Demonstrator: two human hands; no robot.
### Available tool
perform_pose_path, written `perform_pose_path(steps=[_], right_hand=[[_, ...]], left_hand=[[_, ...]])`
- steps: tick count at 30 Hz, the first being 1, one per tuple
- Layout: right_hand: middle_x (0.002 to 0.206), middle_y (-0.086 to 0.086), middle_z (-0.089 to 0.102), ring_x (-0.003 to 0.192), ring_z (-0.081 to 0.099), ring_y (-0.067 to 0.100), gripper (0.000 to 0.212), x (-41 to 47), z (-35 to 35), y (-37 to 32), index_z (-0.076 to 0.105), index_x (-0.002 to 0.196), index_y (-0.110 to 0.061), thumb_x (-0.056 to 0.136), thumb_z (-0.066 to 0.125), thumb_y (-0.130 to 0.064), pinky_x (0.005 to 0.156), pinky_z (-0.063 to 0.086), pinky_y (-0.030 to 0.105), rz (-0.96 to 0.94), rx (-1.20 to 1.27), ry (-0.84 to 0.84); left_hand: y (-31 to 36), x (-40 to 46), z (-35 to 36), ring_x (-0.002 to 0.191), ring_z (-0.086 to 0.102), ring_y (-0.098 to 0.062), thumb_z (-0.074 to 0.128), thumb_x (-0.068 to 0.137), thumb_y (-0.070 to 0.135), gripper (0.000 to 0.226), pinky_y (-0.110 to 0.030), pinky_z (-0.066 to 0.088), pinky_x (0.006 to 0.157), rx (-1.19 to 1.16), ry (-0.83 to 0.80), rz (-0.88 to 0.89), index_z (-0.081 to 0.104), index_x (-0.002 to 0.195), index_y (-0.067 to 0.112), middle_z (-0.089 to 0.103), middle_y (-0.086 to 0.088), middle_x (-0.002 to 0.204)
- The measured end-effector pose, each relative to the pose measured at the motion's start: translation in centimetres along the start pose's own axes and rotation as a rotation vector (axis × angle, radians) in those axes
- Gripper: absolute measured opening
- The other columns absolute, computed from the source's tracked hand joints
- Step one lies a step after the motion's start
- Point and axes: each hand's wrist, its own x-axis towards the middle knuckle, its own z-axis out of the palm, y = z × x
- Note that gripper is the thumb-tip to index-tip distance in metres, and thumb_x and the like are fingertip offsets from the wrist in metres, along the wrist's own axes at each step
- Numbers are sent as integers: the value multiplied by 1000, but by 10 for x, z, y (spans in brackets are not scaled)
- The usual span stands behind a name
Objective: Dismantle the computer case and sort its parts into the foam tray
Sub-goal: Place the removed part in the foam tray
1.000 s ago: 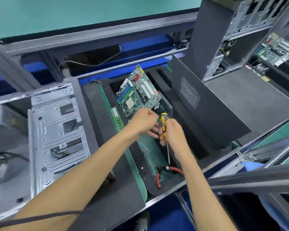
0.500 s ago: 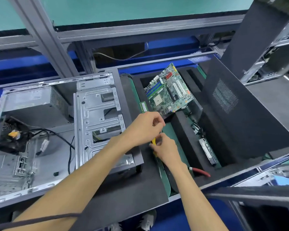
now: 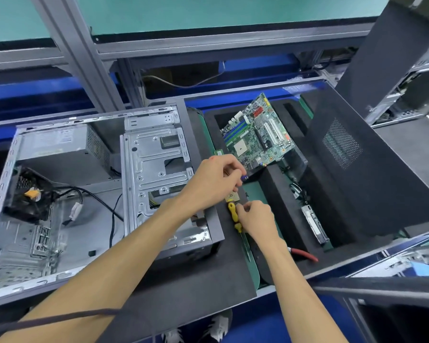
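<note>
Hands: right [image 3: 256,220] grips ribbed yellow screwdriver [image 3: 234,215]; left [image 3: 214,181] pinches small blue-tipped part, beside black foam tray [image 3: 278,194].

Both arms stretched out, hands working close together

Left hand [image 3: 214,180] sits palm-down with fingers curled in a pinch, right hand [image 3: 255,220] just below it, fingers curled too. Both forearms are bare and angle in from the bottom.

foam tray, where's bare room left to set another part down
Free: the green strip between the screwdriver and the foam divider, and the narrow slot right of the motherboard. Crowded: the motherboard pocket and the right channel holding the drive.
</note>
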Motion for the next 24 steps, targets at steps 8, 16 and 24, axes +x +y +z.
perform_pose_path(steps=[8, 16, 24], right_hand=[[88, 8, 71, 86, 63, 36, 29, -4, -14, -5, 65, 81, -18, 98, 53, -39, 72, 48, 36, 4, -44, 42], [69, 0, 64, 68, 58, 22, 30, -19, -44, -68, 66, 87, -15, 103, 49, -33, 63, 44, 38, -343, 241, 209], [101, -3, 63, 99, 59, 16, 13, -43, -24, -157, 67, 106, -20, 100, 58, -27, 86, 50, 35, -650, 270, 165]], left_hand=[[-3, -1, -3, 67, 72, -14, 53, 95, 7, 24, -40, 62, 76, -36, 8, -10, 67, 83, 21, 72, -1, 74], [5, -14, -33, 62, 65, -17, 54, 94, 7, 22, -34, 54, 64, -34, 133, -5, 68, 86, 21, 69, 3, 69], [-17, -57, -108, 64, 61, -11, 53, 98, 12, 18, -34, 53, 60, -28, 354, -90, 66, 97, 25, 70, 2, 79]])
